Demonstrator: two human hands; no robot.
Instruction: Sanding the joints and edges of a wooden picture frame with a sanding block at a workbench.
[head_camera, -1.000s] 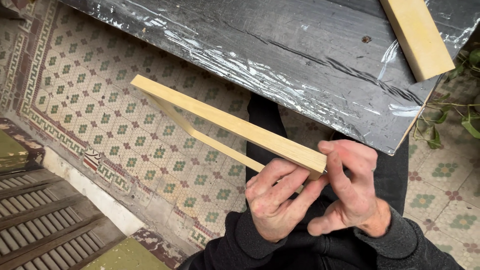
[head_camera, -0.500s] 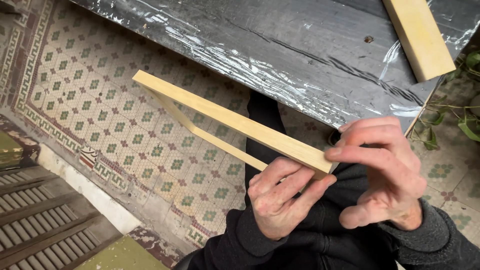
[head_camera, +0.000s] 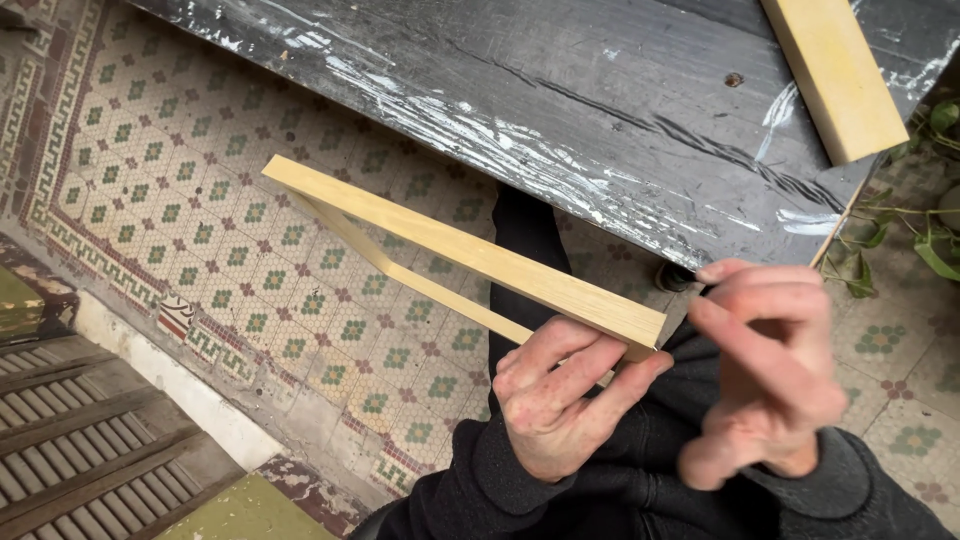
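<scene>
Here the left hand (head_camera: 560, 400) grips a pale wooden frame piece (head_camera: 470, 258), fingers curled up around its near end with the fingertips pressed against the underside of the upper strip. The piece is smooth, light yellow wood with a fine straight grain: two slim flat strips that meet at a corner far from the hand, the upper one broad-faced, the lower one thinner and seen edge-on. Its long axis runs from the held end at about 4 o'clock up to the joined corner at about 10 o'clock, so the corner points away over the floor.

The right hand (head_camera: 775, 385) sits at 3 o'clock of the held end, blurred (so whether it touches the wood cannot be told), fingers loosely bent and holding nothing.

Above, toward 12 o'clock, lies the desk (head_camera: 560, 110), a dark, scratched board streaked with white scrapes. A thicker block of the same pale wood (head_camera: 835, 75) rests on it at 1 o'clock, overhanging the edge. Below is a tiled floor (head_camera: 200, 230) with small green and red flower patterns.
</scene>
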